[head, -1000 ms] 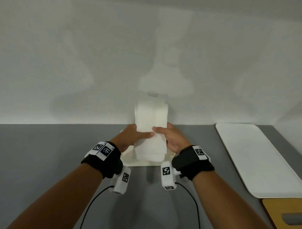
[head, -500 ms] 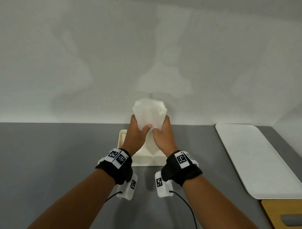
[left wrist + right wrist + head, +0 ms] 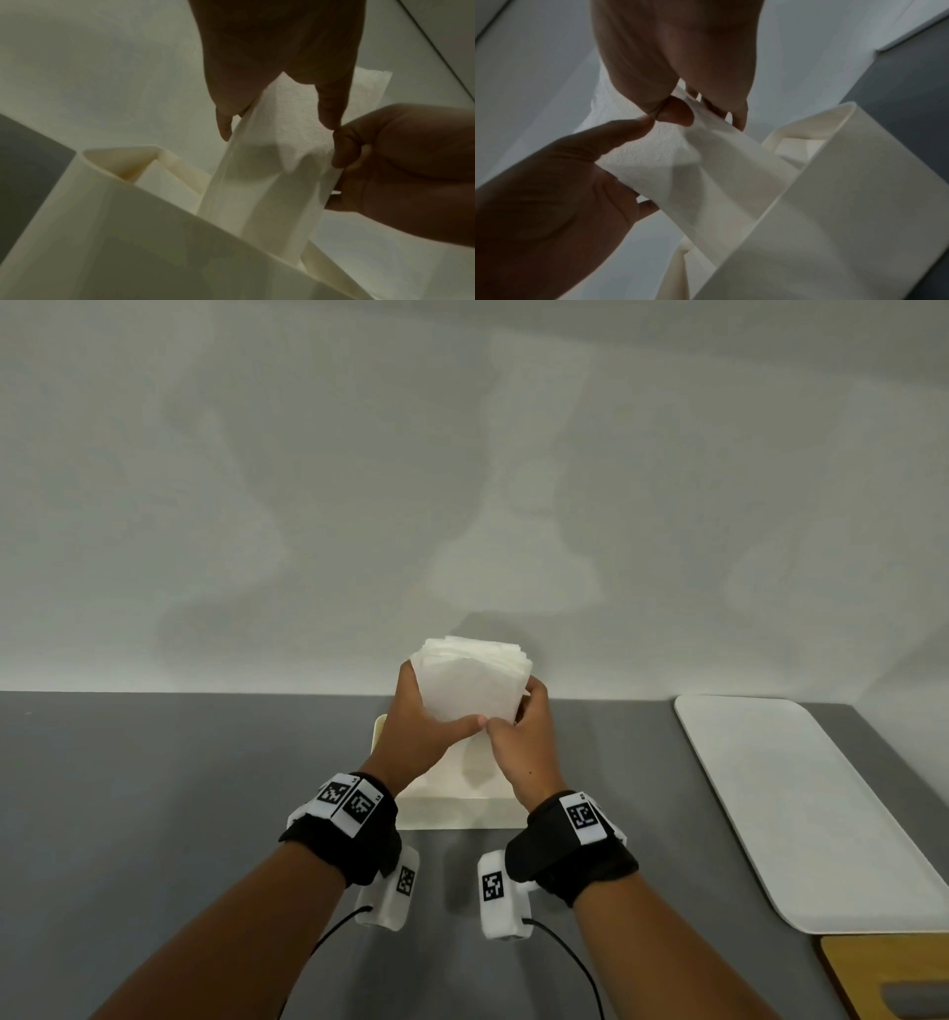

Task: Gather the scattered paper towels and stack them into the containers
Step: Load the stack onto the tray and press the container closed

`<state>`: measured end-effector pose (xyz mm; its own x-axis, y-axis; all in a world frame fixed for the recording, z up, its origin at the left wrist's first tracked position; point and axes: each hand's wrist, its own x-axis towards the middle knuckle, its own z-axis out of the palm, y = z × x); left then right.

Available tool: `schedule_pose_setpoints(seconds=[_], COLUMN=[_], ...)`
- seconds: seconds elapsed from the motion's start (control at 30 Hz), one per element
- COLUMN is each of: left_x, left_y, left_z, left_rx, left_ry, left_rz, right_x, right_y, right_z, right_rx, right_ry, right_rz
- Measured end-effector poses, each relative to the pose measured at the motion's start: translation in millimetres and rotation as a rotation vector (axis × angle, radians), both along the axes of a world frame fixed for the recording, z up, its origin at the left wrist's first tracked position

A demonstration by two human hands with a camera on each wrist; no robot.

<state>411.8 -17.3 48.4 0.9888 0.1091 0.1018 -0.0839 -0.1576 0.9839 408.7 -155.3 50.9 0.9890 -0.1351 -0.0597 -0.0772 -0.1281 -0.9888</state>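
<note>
Container (image 3: 452, 814) inside: mostly hidden behind the hands and towels.
Wooden board (image 3: 883, 973): cut off at the picture's bottom-right corner, right of the container.

It looked like a bare test room or lab set up for recording, not a home. A plain grey table (image 3: 154, 814) stood against an unmarked white wall (image 3: 257, 480). Black wrist straps (image 3: 570, 860) with printed square markers and wired white camera units (image 3: 500, 896) pointed to a staged recording.
</note>
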Motion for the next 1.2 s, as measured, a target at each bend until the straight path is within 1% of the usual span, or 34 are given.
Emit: schedule_pose_setpoints(seconds=[0.13, 0.23, 0.33, 0.37, 0.43, 0.53, 0.57, 0.6, 0.63, 0.7, 0.73, 0.8, 0.87, 0.97, 1.0, 1.03, 1.1, 1.13, 1.2], left_x=[5, 8, 7, 8, 8, 7, 7, 5, 5, 6, 7, 5, 4, 4, 5, 6, 5, 3, -3], left_y=[-3, -2, -4, -4, -1, 11, 17, 23, 30, 46, 53, 59, 56, 44, 42, 41, 38, 35, 26], left_z=[7, 6, 1, -1, -1, 1, 1, 1, 1, 0, 0, 0, 1, 5, 5, 5, 6, 7, 12], left_rx=[0.001, -0.042, 0.025, 0.020, -0.098, -0.390, -0.431, -0.428, -0.364, -0.096, 0.050, 0.319, 0.564, 0.889, 0.978, 1.070, 1.240, 1.311, 1.401], left_ry=[0.002, 0.003, -0.009, -0.024, -0.019, 0.049, 0.061, 0.078, 0.091, 0.078, 0.053, -0.017, -0.103, -0.311, -0.380, -0.410, -0.396, -0.400, -0.385], left_rz=[-0.026, -0.014, 0.000, 0.016, 0.034, -0.047, -0.070, -0.059, -0.009, 0.100, 0.102, 0.027, -0.036, -0.095, -0.089, -0.056, 0.025, 0.020, -0.062], right_x=[6, 9, 10, 11, 13, 15, 15, 16, 17, 20, 21, 22, 23, 22, 22, 22, 21, 21, 22], right_y=[3, 3, 5, 5, 3, -8, -12, -16, -22, -33, -37, -40, -36, -25, -22, -20, -17, -17, -17], right_z=[2, 3, 0, -2, -6, -7, -5, 0, 6, 21, 29, 41, 49, 54, 54, 52, 48, 46, 42], right_rx=[-0.084, -0.066, -0.090, -0.101, -0.139, -0.274, -0.340, -0.416, -0.518, -0.789, -0.907, -1.104, -1.262, -1.378, -1.399, -1.414, -1.422, -1.420, -1.393], right_ry=[-0.011, -0.003, 0.003, -0.001, 0.023, 0.070, 0.055, 0.037, 0.020, -0.005, -0.014, -0.032, -0.062, -0.119, -0.129, -0.133, -0.125, -0.123, -0.111], right_rz=[0.038, 0.033, 0.052, 0.061, 0.093, 0.265, 0.322, 0.368, 0.407, 0.475, 0.509, 0.573, 0.619, 0.634, 0.639, 0.642, 0.654, 0.658, 0.661])
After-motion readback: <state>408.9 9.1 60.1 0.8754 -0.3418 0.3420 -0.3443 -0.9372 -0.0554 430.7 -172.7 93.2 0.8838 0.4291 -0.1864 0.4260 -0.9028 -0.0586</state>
